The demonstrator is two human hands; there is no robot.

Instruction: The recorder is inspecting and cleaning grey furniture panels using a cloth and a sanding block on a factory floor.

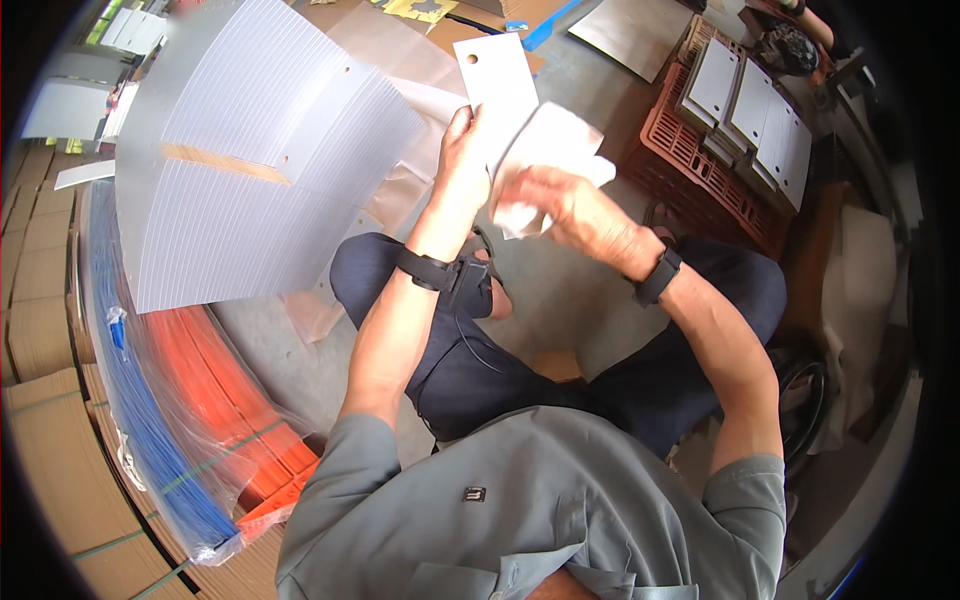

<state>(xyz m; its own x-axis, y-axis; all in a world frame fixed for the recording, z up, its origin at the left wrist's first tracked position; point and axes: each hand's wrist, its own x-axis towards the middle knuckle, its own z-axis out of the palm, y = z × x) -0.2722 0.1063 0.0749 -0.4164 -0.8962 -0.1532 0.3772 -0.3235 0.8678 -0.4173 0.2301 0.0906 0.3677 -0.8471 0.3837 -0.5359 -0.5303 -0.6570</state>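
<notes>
My left hand (463, 165) grips a white flat panel (508, 75) by its left side, thumb on top. A round hole shows near the panel's far end. In my right hand (575, 208) is a bunched white cloth (553, 137), which lies over the near right part of the panel. The fingers of that hand are slightly blurred and curled into the cloth. Both hands are in front of me, above the floor between my knees. The panel's near end is hidden behind the cloth and hands.
To the left stands a large stack of white panels (270, 125), with orange and blue plastic-wrapped bundles (215, 385) and cardboard (60, 460) nearer. On the right, more white panels (760, 115) rest on a brown slatted crate (690, 160). Another person's arm (815, 28) shows at the far right.
</notes>
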